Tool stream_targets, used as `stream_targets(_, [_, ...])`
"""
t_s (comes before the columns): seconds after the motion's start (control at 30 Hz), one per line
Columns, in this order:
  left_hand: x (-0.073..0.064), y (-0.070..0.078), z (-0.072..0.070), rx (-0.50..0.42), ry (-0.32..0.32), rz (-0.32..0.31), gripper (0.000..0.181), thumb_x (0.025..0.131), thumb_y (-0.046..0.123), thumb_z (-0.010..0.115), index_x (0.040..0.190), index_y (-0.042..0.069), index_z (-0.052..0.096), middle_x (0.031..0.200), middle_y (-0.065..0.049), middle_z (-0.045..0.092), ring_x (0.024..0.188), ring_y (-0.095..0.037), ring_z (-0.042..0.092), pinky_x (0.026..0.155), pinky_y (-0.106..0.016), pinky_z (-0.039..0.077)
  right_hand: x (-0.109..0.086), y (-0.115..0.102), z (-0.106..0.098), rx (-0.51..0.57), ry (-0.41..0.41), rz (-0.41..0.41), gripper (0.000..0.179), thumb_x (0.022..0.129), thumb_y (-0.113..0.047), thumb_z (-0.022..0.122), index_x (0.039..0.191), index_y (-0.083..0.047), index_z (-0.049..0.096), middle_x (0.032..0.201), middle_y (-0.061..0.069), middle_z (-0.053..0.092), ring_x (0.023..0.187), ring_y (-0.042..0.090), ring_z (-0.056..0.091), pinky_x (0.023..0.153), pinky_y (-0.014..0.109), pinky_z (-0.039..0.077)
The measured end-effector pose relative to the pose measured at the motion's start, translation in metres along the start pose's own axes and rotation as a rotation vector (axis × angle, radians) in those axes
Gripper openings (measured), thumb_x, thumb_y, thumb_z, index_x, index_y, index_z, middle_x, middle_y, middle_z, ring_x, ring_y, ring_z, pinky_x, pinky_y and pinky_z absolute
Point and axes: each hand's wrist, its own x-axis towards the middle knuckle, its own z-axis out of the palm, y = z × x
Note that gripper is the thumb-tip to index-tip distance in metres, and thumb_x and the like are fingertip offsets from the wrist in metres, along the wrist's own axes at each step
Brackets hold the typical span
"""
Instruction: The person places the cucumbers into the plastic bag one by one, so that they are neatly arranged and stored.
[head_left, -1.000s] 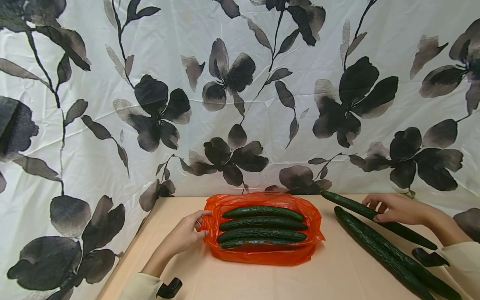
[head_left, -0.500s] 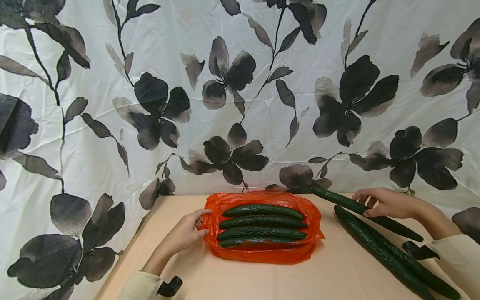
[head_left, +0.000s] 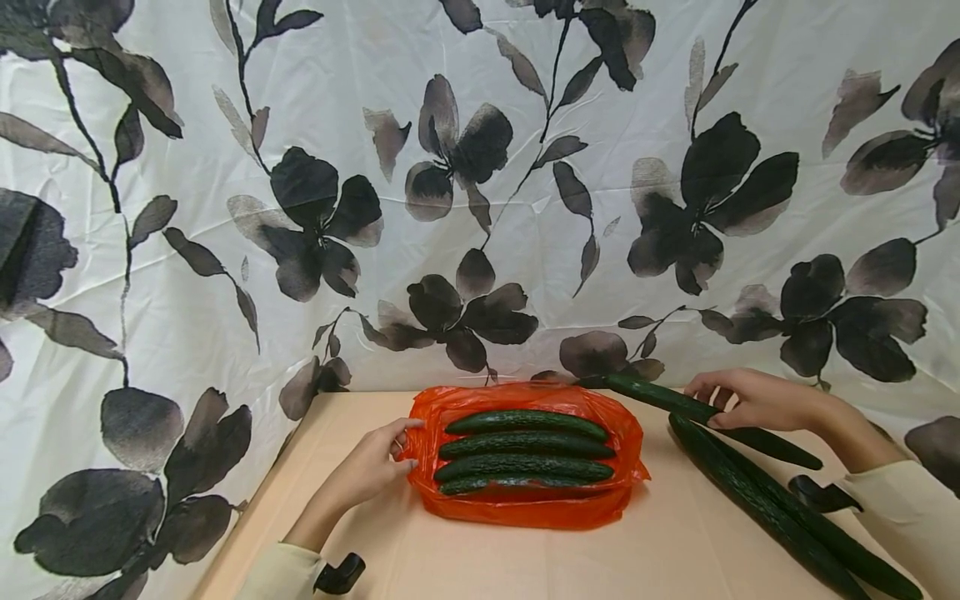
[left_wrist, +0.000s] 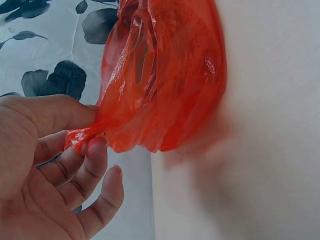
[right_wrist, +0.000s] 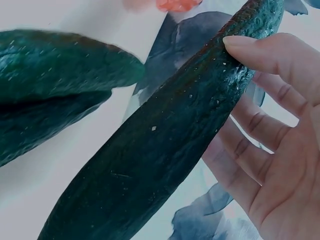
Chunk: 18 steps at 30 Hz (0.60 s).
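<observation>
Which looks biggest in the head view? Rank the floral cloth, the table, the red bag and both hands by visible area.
1. Floral cloth
2. Table
3. Red bag
4. Left hand and right hand, too alike to rank.

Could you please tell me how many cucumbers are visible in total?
7. Four cucumbers lie in the red plastic bag, one cucumber is held by the right hand, and two cucumbers lie side by side on the table. More may be hidden inside the bag.

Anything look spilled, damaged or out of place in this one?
No, nothing stands out: four cucumbers lie in a row in the bag, two cucumbers rest side by side on the table, and the right hand holds another cucumber.
</observation>
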Motion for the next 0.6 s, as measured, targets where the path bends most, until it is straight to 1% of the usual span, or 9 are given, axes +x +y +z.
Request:
stream_targets(0.23, [0.000,-0.001,0.000,0.002,0.002,0.006,0.053,0.084,-0.005,0.074,0.134,-0.001,0.058,0.088,-0.003,0.056,0.078,-0.016,0.053,0.068,-0.023,0.045,0.008,-0.013,-0.001,-0.049,0.010,-0.053,0.044,0.091,-0.023,0.075,0.131,-0.010,0.061,0.113,0.000,0.065,0.094,0.008,0.063,0.080,0.029,0.056])
stream_targets(0.37, [0.001,-0.001,0.000,0.003,0.003,0.003,0.053,0.084,-0.005,0.075,0.134,0.000,0.059,0.088,-0.003,0.056,0.078,-0.017,0.053,0.068,-0.023,0.045,0.013,-0.020,-0.001,-0.066,0.023,-0.076,0.043,0.091,-0.023,0.076,0.130,-0.011,0.062,0.113,0.000,0.064,0.093,0.008,0.062,0.080,0.032,0.056])
stream_targets(0.6, [0.001,0.000,0.000,0.002,0.000,0.004,0.053,0.084,-0.004,0.074,0.135,-0.001,0.058,0.089,-0.004,0.056,0.077,-0.016,0.053,0.068,-0.023,0.045,0.024,-0.029,0.002,-0.067,0.017,-0.104,0.042,0.090,-0.020,0.076,0.129,-0.014,0.062,0.113,-0.001,0.064,0.094,0.009,0.062,0.078,0.030,0.057])
